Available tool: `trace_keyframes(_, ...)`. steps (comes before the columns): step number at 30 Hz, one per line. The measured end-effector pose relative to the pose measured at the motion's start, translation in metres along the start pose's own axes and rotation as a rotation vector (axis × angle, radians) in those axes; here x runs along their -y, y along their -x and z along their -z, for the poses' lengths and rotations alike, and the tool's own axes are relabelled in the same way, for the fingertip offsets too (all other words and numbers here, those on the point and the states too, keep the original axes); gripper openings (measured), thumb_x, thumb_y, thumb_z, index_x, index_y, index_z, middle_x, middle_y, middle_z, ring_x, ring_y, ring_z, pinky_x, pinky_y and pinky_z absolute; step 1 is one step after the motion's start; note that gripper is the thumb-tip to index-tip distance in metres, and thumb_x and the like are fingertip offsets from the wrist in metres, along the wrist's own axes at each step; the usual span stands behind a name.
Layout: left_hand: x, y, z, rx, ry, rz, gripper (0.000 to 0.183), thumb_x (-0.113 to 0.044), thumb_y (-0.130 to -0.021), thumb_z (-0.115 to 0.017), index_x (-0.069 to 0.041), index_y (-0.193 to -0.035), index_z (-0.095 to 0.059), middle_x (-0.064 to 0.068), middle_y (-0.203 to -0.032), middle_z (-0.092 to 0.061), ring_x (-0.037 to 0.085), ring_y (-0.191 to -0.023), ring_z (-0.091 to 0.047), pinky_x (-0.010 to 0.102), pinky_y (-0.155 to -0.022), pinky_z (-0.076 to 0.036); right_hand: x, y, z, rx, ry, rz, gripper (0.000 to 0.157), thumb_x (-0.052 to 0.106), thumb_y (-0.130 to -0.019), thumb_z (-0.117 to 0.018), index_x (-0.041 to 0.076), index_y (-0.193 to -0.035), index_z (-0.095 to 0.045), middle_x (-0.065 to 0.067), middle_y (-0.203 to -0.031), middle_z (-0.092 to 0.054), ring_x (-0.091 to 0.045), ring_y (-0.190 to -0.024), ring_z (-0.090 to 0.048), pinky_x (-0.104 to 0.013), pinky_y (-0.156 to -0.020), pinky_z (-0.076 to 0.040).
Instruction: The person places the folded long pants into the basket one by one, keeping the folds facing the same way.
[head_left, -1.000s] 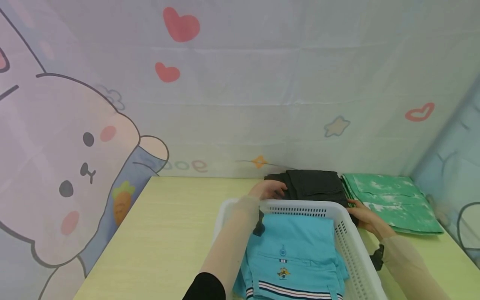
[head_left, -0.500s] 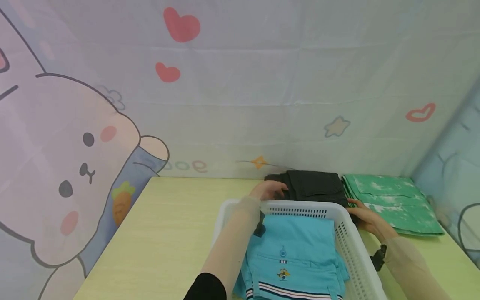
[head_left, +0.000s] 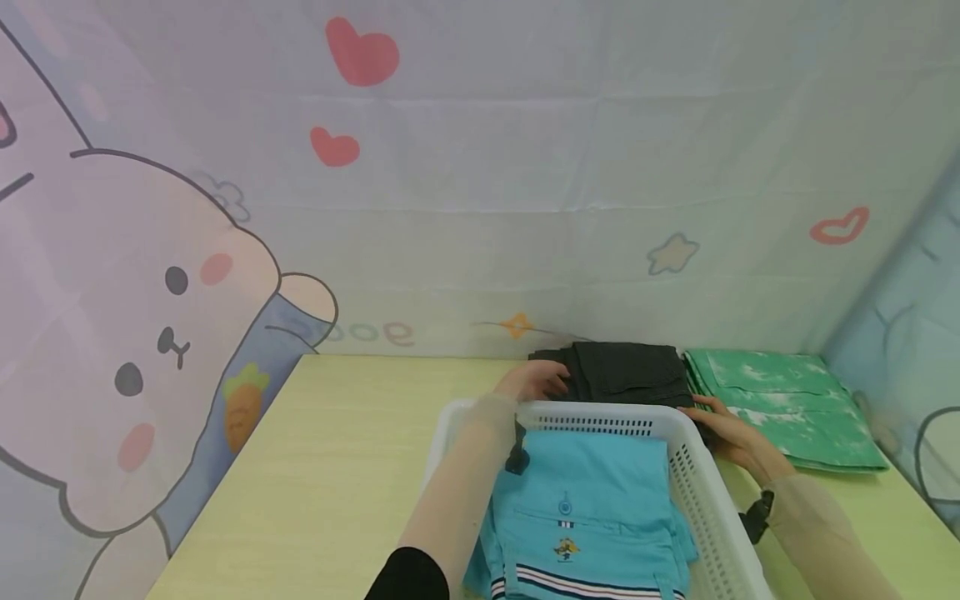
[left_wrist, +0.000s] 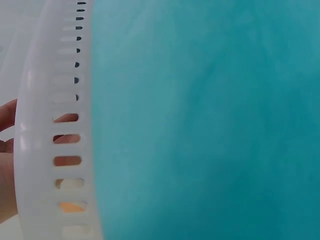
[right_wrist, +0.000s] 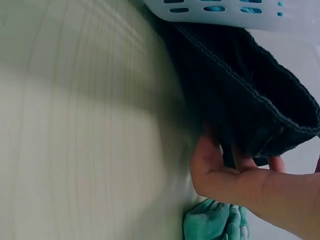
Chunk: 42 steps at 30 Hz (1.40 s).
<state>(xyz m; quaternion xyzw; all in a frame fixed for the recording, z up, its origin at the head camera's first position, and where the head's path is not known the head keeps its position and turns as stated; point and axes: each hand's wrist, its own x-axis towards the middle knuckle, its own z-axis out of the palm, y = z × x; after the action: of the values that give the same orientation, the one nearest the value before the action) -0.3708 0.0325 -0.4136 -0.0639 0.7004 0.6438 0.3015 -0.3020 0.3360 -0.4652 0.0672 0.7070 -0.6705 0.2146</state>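
Observation:
Folded black trousers (head_left: pixel 633 371) lie at the table's back edge, partly hidden behind a white perforated plastic basket (head_left: pixel 600 410). My right hand (head_left: pixel 733 433) grips their right side; in the right wrist view, its fingers (right_wrist: pixel 207 155) curl at the dark cloth below an open stitched hem. My left hand (head_left: pixel 534 382) reaches over the basket's far rim to the trousers' left end, its fingers bent beside the cloth. The rim hides part of that hand, so its hold is unclear. A folded light-blue garment (head_left: pixel 592 475) with a striped band and small embroidery lies in the basket.
A folded green-and-white garment (head_left: pixel 787 408) lies right of the black trousers, close to my right hand. The pale yellow table (head_left: pixel 337 467) extends to the left of the basket. A printed cloth backdrop (head_left: pixel 480 167) hangs behind the table, and a dark cable (head_left: pixel 921 450) loops at far right.
My right hand's fingers have moved slightly left over the black trousers' edge. The left hand has shifted very slightly left; garments and basket stay in place.

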Motion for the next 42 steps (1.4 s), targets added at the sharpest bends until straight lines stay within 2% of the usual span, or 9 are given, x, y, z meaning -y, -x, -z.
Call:
trace_keyframes(4, 0.001, 0.001, 0.003, 0.014, 0.080, -0.029, 0.036, -0.014, -0.087, -0.054, -0.003, -0.121, -0.051, 0.020, -0.122, -0.054, 0.034, -0.115, -0.049, 0.043, -0.095, -0.042, -0.002, -0.001, 0.000, -0.028, -0.001, 0.023, 0.080, 0.031, -0.091, -0.048, 0.014, -0.138, 0.014, -0.027, -0.144, 0.009, -0.037, -0.126, -0.018, -0.035, -0.083, -0.041)
trace_keyframes(10, 0.001, 0.000, 0.004, 0.017, 0.109, -0.039, 0.036, -0.011, -0.087, -0.052, 0.001, -0.121, -0.048, 0.023, -0.124, -0.051, 0.035, -0.116, -0.048, 0.042, -0.099, -0.038, -0.006, -0.003, 0.001, -0.036, -0.029, 0.073, 0.046, 0.027, -0.090, -0.051, 0.037, -0.119, -0.017, -0.024, -0.143, -0.001, -0.018, -0.110, -0.037, -0.030, -0.081, -0.042)
trace_keyframes(17, 0.001, -0.002, 0.004, 0.005, 0.104, -0.032, 0.036, -0.011, -0.087, -0.052, 0.002, -0.121, -0.048, 0.024, -0.122, -0.052, 0.035, -0.114, -0.049, 0.042, -0.099, -0.039, 0.000, 0.000, -0.001, -0.022, -0.031, 0.113, 0.064, 0.025, -0.092, -0.048, 0.036, -0.134, -0.002, -0.021, -0.146, 0.005, -0.025, -0.119, -0.030, -0.027, -0.079, -0.043)
trace_keyframes(21, 0.001, -0.002, 0.005, -0.002, 0.125, -0.028, 0.036, -0.011, -0.087, -0.053, 0.001, -0.121, -0.050, 0.024, -0.123, -0.052, 0.035, -0.113, -0.050, 0.042, -0.097, -0.041, 0.006, -0.005, -0.002, -0.035, -0.010, 0.147, 0.066, 0.025, -0.090, -0.053, 0.036, -0.133, -0.004, -0.021, -0.146, -0.002, -0.006, -0.097, -0.044, -0.027, -0.080, -0.044)
trace_keyframes(26, 0.001, -0.003, 0.006, 0.008, 0.163, -0.028, 0.037, -0.010, -0.087, -0.052, 0.002, -0.122, -0.048, 0.024, -0.127, -0.048, 0.035, -0.117, -0.047, 0.042, -0.100, -0.038, 0.010, -0.008, -0.002, -0.034, -0.009, 0.168, 0.062, 0.026, -0.089, -0.053, 0.043, -0.129, -0.009, -0.016, -0.149, 0.015, -0.009, -0.105, -0.041, -0.024, -0.080, -0.043)
trace_keyframes(34, 0.002, -0.004, 0.006, 0.024, 0.255, -0.005, 0.053, -0.007, -0.086, -0.051, 0.004, -0.134, -0.030, 0.024, -0.139, -0.033, 0.036, -0.127, -0.035, 0.044, -0.105, -0.030, 0.017, -0.009, -0.004, -0.003, -0.027, 0.223, 0.059, 0.023, -0.090, -0.052, 0.044, -0.127, -0.012, -0.018, -0.148, 0.015, -0.001, -0.099, -0.043, -0.022, -0.079, -0.046)
trace_keyframes(38, 0.002, -0.005, 0.005, 0.014, 0.253, 0.005, 0.057, -0.007, -0.086, -0.052, 0.003, -0.136, -0.026, 0.025, -0.138, -0.033, 0.037, -0.127, -0.034, 0.046, -0.103, -0.032, 0.021, -0.010, -0.003, 0.022, -0.008, 0.262, 0.055, 0.021, -0.091, -0.051, 0.046, -0.124, -0.015, -0.016, -0.147, 0.020, -0.020, -0.123, -0.031, -0.021, -0.079, -0.046)
trace_keyframes(40, 0.002, -0.006, 0.005, 0.011, 0.258, 0.019, 0.057, -0.008, -0.086, -0.052, -0.001, -0.136, -0.028, 0.025, -0.137, -0.034, 0.039, -0.126, -0.034, 0.047, -0.102, -0.033, 0.023, -0.010, -0.003, 0.021, 0.013, 0.278, 0.051, 0.020, -0.090, -0.052, 0.045, -0.120, -0.018, -0.015, -0.148, 0.017, -0.020, -0.124, -0.028, -0.021, -0.079, -0.046)
trace_keyframes(42, 0.001, -0.006, 0.005, 0.019, 0.263, 0.026, 0.056, -0.009, -0.086, -0.052, -0.003, -0.137, -0.028, 0.025, -0.137, -0.034, 0.042, -0.126, -0.033, 0.048, -0.101, -0.033, 0.026, -0.009, -0.003, 0.021, 0.032, 0.302, 0.048, 0.019, -0.091, -0.051, 0.044, -0.118, -0.020, -0.013, -0.148, -0.001, -0.013, -0.117, -0.038, -0.022, -0.078, -0.046)
